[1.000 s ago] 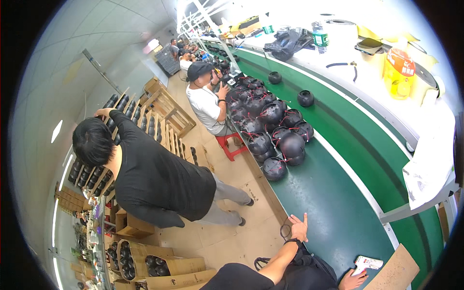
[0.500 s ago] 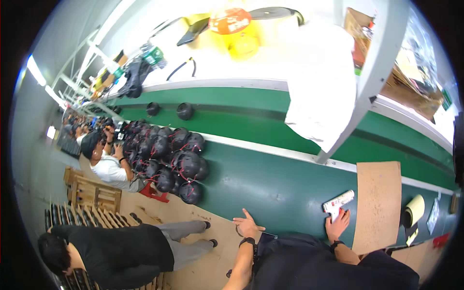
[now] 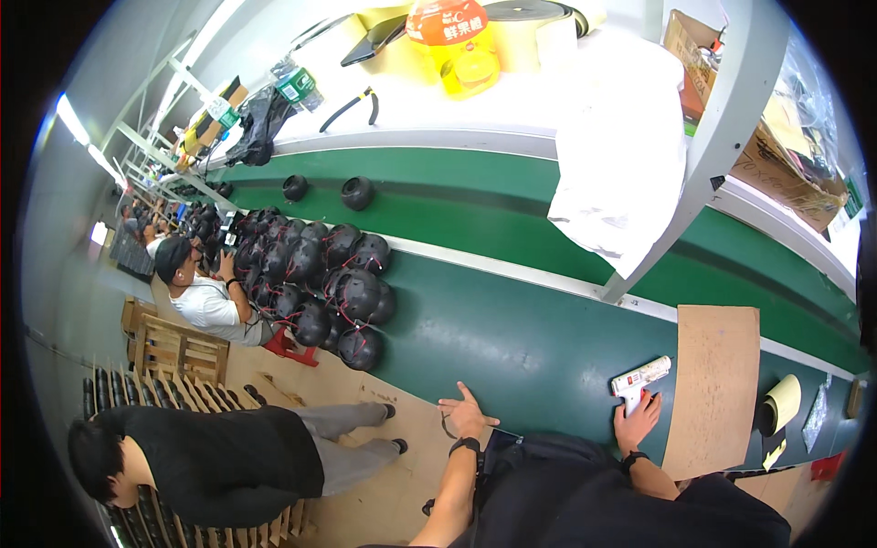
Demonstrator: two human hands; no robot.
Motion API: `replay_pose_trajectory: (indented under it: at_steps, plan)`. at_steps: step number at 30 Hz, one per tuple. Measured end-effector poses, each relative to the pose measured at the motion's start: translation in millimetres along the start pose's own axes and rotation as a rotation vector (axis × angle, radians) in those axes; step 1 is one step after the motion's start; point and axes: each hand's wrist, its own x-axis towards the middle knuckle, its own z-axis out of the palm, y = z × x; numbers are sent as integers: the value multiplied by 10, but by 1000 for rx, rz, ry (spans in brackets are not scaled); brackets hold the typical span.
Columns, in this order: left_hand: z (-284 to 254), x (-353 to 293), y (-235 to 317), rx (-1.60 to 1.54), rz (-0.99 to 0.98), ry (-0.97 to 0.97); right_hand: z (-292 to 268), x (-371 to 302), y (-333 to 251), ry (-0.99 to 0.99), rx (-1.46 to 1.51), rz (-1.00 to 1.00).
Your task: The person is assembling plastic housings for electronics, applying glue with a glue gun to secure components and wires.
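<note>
My left hand is at the near edge of the dark green tabletop. Its fingers are spread and nothing is in its grasp. A dark wristband shows on that wrist. Farther right, my right hand is closed round the handle of a white pistol-shaped tool, which looks like a glue gun. Its barrel points up and to the right, just above the tabletop or on it; I cannot tell which. A flat brown cardboard sheet lies right of that hand.
Black helmet-like shells with red straps are piled at left. Beyond runs a green conveyor carrying two black round pieces. A shelf above holds an orange drink bottle and white cloth. One person stands left; another sits beyond.
The view has tilted slightly, and the shelf looks less overexposed. The person in black has shifted a little. My hands stay nearly where they were, the right one still on the glue gun.
</note>
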Motion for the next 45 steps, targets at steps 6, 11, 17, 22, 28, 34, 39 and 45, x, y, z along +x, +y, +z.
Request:
replay_pose_trajectory:
  at_steps: [6, 11, 17, 22, 28, 34, 39, 45]
  plan:
    - [83, 71, -3, 19, -6, 4, 21, 0, 9, 20, -12, -10]
    - [82, 80, -2, 12, -13, -2, 37, 2, 29, 18, -13, -22]
    - [98, 91, -20, 30, -9, -2, 38, -1, 9, 26, -29, -24]
    - [93, 88, -8, 91, 4, 12, 59, -4, 34, 30, -47, -31]
    - [45, 55, 10, 122, 21, 4, 52, -2, 41, 24, -42, -25]
    - [87, 73, 2, 120, 6, 12, 29, -9, 31, 23, -49, -19]
    - [65, 62, 13, 132, 21, 2, 25, -6, 25, 14, -52, -3]
    - [63, 57, 7, 130, 18, 18, 37, 3, 22, 25, -43, -11]
